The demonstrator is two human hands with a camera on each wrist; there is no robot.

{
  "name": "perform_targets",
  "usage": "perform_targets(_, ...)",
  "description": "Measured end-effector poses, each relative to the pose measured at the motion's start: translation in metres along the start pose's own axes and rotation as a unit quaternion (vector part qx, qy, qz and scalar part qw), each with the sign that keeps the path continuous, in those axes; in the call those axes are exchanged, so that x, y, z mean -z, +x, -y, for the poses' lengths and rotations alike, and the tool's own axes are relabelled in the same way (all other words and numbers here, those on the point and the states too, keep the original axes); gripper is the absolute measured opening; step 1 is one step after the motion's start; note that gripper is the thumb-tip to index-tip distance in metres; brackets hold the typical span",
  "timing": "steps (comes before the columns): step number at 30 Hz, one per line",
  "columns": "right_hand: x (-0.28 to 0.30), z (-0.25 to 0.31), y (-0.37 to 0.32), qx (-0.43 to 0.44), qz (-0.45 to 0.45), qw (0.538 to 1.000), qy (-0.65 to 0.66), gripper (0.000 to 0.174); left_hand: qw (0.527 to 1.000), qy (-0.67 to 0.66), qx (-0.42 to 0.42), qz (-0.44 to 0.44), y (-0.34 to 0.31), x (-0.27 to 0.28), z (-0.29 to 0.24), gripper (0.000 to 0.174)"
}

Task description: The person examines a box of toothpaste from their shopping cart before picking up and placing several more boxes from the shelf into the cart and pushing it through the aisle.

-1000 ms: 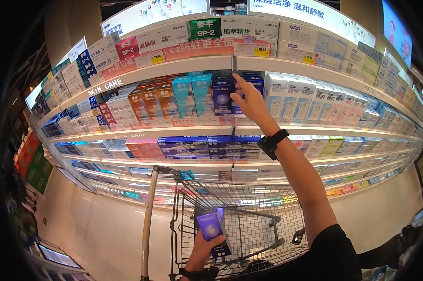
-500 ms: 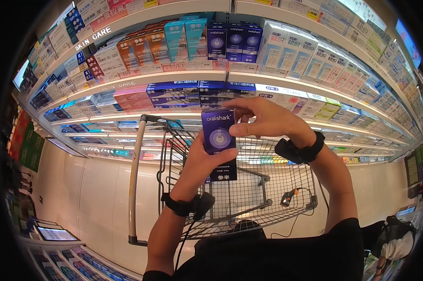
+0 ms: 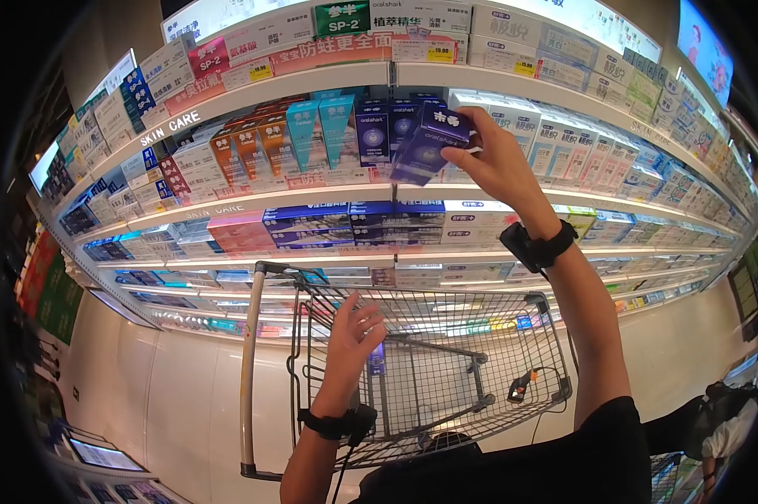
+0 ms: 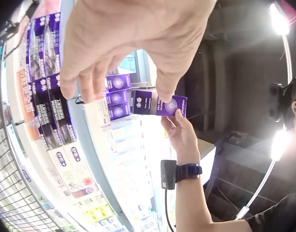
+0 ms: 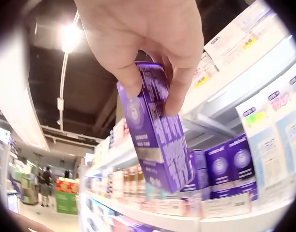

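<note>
My right hand [image 3: 492, 155] grips a purple oralshark toothpaste box [image 3: 433, 144] between thumb and fingers, tilted, in front of the purple boxes on the shelf. In the right wrist view the thumb and fingers pinch this box [image 5: 155, 140] near its upper end. My left hand [image 3: 348, 353] is lower down over the cart's handle end, fingers loosely bent and holding nothing. From the left wrist view the left hand [image 4: 133, 43] frames the held box [image 4: 148, 104] in the distance. Matching purple boxes [image 3: 372, 134] stand in the shelf row.
Teal boxes [image 3: 337, 126] flank the purple ones on the left, white boxes [image 3: 555, 143] on the right. Below stands a wire shopping cart [image 3: 446, 304] with a purple box [image 3: 377, 361] inside it. A shelf edge [image 3: 312, 195] runs under the row. Another person [image 3: 727, 428] is at the lower right.
The right hand first reached to the shelf, then came down to the box in the left hand. Now it holds that box up by the shelf; the left hand has let go.
</note>
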State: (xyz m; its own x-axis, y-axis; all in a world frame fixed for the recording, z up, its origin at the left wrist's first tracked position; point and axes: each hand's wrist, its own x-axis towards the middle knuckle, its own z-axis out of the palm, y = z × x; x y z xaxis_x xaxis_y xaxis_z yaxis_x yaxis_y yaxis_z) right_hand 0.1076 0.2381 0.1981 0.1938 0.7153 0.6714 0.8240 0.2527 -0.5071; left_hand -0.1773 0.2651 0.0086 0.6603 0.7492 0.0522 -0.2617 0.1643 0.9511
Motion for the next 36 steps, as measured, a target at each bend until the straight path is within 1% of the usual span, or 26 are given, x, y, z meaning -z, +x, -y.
perform_targets(3,-0.015,-0.03,0.022,0.064,-0.06,0.994,-0.065,0.047,0.999,-0.005,0.034,0.001,-0.012,0.01,0.018,0.072)
perform_targets(6,-0.031,-0.051,0.031,0.047,-0.063,0.992,-0.095,0.047,0.998,0.0,0.06,-0.007,-0.023,0.014,0.027,0.061)
perform_targets(7,-0.035,-0.054,0.033,-0.004,-0.037,0.998,-0.059,0.048,0.997,-0.002,0.072,-0.012,-0.026,0.017,0.032,0.059)
perform_targets(8,-0.039,-0.056,0.034,-0.008,-0.033,0.997,-0.071,0.048,0.996,-0.004,0.084,-0.017,-0.03,0.019,0.036,0.057)
perform_targets(9,-0.043,-0.057,0.034,-0.011,-0.029,0.996,-0.083,0.048,0.996,-0.004,0.086,-0.022,-0.033,0.021,0.041,0.052)
perform_targets(10,-0.047,-0.061,0.035,-0.014,-0.024,0.995,-0.095,0.048,0.996,-0.004,0.09,-0.025,-0.036,0.023,0.044,0.051)
perform_targets(11,-0.054,-0.074,0.038,0.006,-0.037,0.992,-0.119,0.048,0.995,-0.004,0.094,-0.028,-0.038,0.025,0.046,0.051)
perform_targets(14,-0.057,-0.08,0.042,0.002,-0.033,0.991,-0.131,0.049,0.994,-0.025,0.105,-0.036,-0.045,0.029,0.055,0.047)
perform_targets(17,-0.062,-0.094,0.051,-0.011,-0.026,0.993,-0.112,0.05,0.993,-0.037,0.11,-0.037,-0.049,0.031,0.059,0.044)
perform_targets(20,-0.065,-0.108,0.063,-0.052,0.003,0.993,-0.109,0.051,0.991,-0.04,0.122,-0.041,-0.052,0.033,0.06,0.044)
perform_targets(23,-0.066,-0.104,0.068,-0.072,0.03,0.993,-0.094,0.053,0.99,-0.043,0.126,-0.039,-0.055,0.036,0.065,0.042)
perform_targets(32,-0.075,-0.124,0.079,-0.085,0.024,0.993,-0.072,0.056,0.988,-0.045,0.14,-0.052,-0.057,0.041,0.067,0.044)
perform_targets(35,-0.067,-0.104,0.077,-0.126,0.043,0.989,-0.064,0.054,0.987,-0.047,0.143,-0.051,-0.056,0.041,0.068,0.042)
perform_targets(36,-0.067,-0.104,0.076,-0.123,0.041,0.989,-0.07,0.053,0.987,-0.049,0.145,-0.052,-0.056,0.041,0.068,0.041)
